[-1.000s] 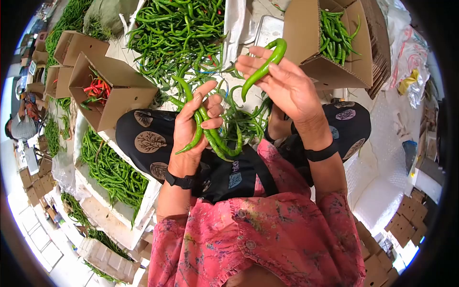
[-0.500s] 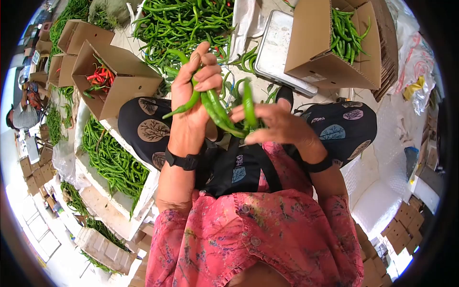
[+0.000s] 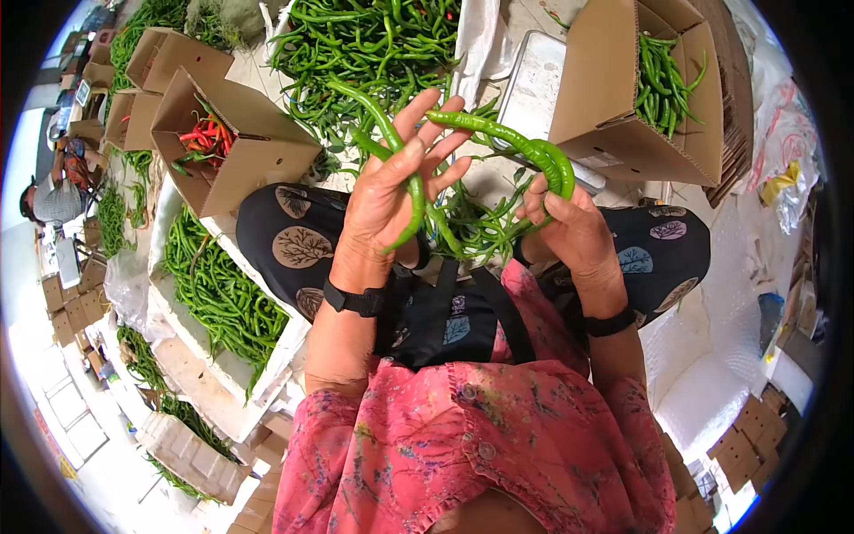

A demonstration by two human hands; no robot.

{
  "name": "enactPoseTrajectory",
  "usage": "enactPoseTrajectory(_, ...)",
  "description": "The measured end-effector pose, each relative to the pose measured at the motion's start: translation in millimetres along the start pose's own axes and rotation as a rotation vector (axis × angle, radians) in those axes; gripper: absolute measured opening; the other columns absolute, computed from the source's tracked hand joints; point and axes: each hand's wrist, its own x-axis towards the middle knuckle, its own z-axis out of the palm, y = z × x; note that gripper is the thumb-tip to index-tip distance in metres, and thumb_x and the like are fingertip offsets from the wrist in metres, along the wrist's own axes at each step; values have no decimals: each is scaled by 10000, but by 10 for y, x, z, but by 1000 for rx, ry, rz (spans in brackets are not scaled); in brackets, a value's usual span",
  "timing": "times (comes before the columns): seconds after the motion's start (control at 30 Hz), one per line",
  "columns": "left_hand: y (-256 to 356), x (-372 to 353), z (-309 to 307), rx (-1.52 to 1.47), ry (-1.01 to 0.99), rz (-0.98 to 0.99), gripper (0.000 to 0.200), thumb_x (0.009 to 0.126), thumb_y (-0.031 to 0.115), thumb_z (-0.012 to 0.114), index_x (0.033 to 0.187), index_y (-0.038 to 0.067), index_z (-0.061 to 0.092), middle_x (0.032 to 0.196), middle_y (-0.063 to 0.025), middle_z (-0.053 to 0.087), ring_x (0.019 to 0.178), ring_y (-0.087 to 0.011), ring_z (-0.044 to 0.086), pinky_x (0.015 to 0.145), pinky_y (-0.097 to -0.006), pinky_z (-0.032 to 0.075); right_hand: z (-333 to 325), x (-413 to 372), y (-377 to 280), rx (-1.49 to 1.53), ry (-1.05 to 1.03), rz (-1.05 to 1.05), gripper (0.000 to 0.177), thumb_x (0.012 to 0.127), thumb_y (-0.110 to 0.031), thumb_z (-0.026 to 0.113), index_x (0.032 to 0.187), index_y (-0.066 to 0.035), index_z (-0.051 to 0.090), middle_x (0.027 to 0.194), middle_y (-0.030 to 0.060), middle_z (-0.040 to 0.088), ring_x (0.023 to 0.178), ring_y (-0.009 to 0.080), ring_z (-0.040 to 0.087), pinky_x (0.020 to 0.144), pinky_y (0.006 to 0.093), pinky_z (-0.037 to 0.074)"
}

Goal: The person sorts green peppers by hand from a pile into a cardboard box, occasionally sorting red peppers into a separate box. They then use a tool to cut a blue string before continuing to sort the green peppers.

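Green peppers lie across the palm of my left hand, its thumb over them and its other fingers spread. To its right, my right hand pinches long curved green peppers between thumb and fingers; their far ends reach over toward my left fingertips. Both hands are raised above my lap. Behind them a large heap of green peppers lies on white sheeting. More loose peppers and leaves show between my hands, lower down.
An open carton with green peppers stands at the back right beside a metal scale. On the left are a carton with red peppers and a white crate of green peppers. Another person sits at far left.
My left fingers have opened out around the peppers. My right hand has moved right and now grips curved peppers. The view has shifted slightly.
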Motion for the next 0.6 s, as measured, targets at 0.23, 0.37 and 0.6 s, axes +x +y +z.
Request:
enactPoseTrajectory(0.23, -21, -9, 29, 108, 61, 15, 783, 873, 138, 671, 1506, 118, 211, 1484, -231, 332, 1355, -365, 375, 1068, -472, 381, 52, 36, 59, 160, -57, -23, 297, 910, -157, 591, 1138, 27, 539, 950, 102, 613, 810, 168, 576, 880, 355, 471)
enactPoseTrajectory(0.37, -45, -30, 105, 203, 133, -13, 720, 872, 130, 672, 1464, 27, 274, 1374, -270, 462, 1279, -371, 470, 1036, -452, 425, 33, -9, 54, 261, -93, -41, 312, 913, -173, 601, 1138, 33, 533, 936, 105, 618, 805, 172, 585, 888, 380, 474)
enactPoseTrajectory(0.6, -171, -38, 400, 170, 133, -77, 676, 870, 173, 694, 1412, -30, 343, 1324, -240, 514, 1189, -306, 549, 970, -355, 474, -10, 1, 145, 315, -132, 46, 370, 911, -209, 620, 1166, 46, 535, 950, 119, 643, 793, 174, 600, 877, 362, 478)
